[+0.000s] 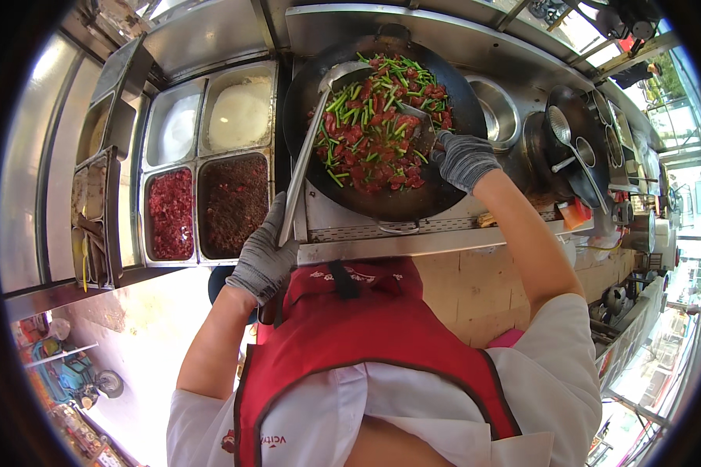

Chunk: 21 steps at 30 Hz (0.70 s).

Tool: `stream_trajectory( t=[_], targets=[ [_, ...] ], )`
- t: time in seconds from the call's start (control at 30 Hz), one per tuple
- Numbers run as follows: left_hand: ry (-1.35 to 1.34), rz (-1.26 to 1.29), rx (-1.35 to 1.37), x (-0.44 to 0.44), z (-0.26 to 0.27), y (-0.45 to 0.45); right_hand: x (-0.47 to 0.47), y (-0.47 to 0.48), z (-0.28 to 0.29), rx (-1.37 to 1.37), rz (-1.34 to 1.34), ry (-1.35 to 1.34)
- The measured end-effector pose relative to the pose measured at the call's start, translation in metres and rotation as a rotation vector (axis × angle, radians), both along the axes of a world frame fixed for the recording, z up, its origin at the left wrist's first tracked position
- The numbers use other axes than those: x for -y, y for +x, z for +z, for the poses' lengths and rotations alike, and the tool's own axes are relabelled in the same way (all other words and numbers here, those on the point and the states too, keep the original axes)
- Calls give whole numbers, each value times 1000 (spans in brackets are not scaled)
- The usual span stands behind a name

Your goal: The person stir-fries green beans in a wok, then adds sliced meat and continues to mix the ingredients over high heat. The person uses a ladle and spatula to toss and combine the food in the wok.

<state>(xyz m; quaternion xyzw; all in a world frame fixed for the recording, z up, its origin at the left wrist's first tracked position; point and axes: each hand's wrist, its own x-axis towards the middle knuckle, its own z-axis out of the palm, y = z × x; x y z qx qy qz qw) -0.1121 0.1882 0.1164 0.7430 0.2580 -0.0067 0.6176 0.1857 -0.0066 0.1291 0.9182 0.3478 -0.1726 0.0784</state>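
Note:
A large black wok (pixel 333 192) holds red meat pieces (pixel 356 140) mixed with cut green stalks (pixel 344 111). My left hand (pixel 263 251), in a grey knit glove, is closed around the handle of a steel ladle (pixel 309 146); the ladle's bowl rests at the wok's upper left, against the food. At the wok's right side, my right hand (pixel 467 159), gloved too, grips the short handle of a metal spatula (pixel 423 125). The spatula's blade lies among the meat and stalks. Its handle is mostly hidden by my fingers.
Left of the wok stand steel pans of white granules (pixel 239 114), white powder (pixel 178 131), raw red minced meat (pixel 171 216) and a dark red-brown seasoning (pixel 233 201). To the right are a steel bowl (pixel 493 114), a second wok (pixel 599 169) and a perforated skimmer (pixel 559 125).

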Motion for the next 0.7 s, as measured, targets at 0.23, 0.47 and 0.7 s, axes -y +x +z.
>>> stream_trajectory(
  t=[0.23,0.47,0.7],
  targets=[
    [381,-32,-21,-40,-38,33,54,45,106,10,70,-453],
    [-116,40,-100,-2,-107,93,45,65,-72,-233,-336,15],
    [73,-32,-8,8,-59,22,10,18,-63,48,20,111]
  ],
)
